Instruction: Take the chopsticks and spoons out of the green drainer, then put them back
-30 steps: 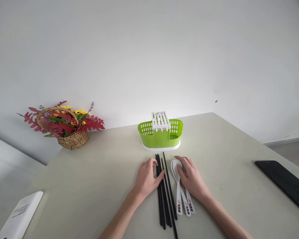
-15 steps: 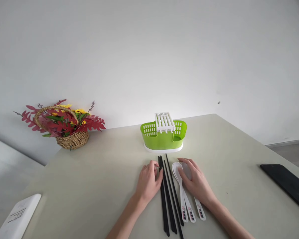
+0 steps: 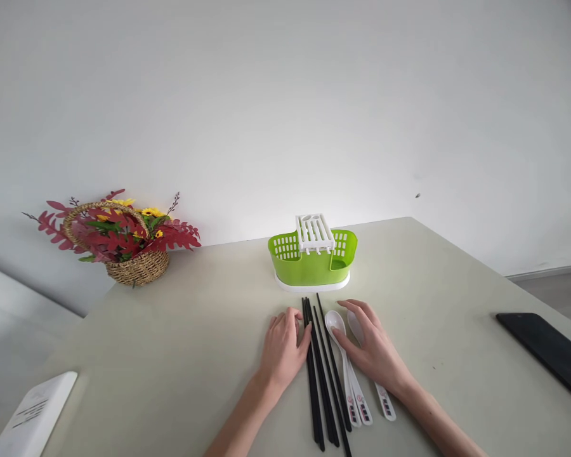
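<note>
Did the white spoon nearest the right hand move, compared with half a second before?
Yes. The outermost white plastic spoon slid right, away from the black chopsticks, so it now lies apart from the other two white spoons under the right hand.

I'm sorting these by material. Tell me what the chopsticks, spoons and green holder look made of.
Chopsticks: matte black, uniform, probably plastic or lacquered wood; cannot tell which.
Spoons: glossy white with printed handle marks, melamine or ceramic by the look.
Green holder: moulded plastic, going by its slotted walls and white base.

Flower basket (image 3: 124, 244), black tablet (image 3: 549, 352), white box (image 3: 31, 416).
</note>
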{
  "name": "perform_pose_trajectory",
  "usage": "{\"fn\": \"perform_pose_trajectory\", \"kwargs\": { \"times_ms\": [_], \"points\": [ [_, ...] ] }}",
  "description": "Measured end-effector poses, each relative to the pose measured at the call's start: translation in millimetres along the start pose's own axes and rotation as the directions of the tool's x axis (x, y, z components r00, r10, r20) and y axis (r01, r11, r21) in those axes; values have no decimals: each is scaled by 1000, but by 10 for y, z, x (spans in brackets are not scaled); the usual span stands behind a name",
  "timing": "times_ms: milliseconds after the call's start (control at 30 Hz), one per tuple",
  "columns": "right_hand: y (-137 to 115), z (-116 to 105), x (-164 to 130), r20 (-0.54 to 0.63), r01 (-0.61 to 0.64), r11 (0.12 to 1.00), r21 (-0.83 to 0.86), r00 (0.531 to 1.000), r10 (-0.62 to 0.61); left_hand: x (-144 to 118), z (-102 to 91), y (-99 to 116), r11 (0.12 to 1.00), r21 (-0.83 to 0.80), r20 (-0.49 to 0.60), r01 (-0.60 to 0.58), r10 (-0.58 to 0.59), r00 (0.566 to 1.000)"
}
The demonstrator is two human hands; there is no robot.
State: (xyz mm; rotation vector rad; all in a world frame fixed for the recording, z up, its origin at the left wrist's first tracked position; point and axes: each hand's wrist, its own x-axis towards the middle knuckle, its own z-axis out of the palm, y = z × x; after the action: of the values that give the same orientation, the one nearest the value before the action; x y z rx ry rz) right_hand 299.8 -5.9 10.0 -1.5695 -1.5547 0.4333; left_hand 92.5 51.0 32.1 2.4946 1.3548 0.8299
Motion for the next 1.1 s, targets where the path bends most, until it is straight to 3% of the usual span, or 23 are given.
{"fn": "perform_pose_trajectory", "kwargs": {
  "times_ms": [267, 567, 767, 867, 1100],
  "points": [
    [-37, -24, 9, -46, -23, 998, 58, 999, 25, 13, -1, -36, 999, -7, 17, 38, -38, 999],
    [22, -89, 41, -188, -176, 965, 195, 959, 213, 39, -94, -53, 998, -9, 26, 69, -69, 997],
    [69, -85, 60, -170, -247, 937, 249, 941, 293, 52, -130, -48, 997, -36, 39, 65, -63, 997],
    [120, -68, 69, -182, -266, 927, 263, 930, 318, -12, -131, -4, 998, 31, 36, 50, -51, 998],
    [189, -36, 70, -209, -253, 929, 270, 926, 313, -361, -202, 181, 928, 352, 19, 119, -134, 991]
  ]
}}
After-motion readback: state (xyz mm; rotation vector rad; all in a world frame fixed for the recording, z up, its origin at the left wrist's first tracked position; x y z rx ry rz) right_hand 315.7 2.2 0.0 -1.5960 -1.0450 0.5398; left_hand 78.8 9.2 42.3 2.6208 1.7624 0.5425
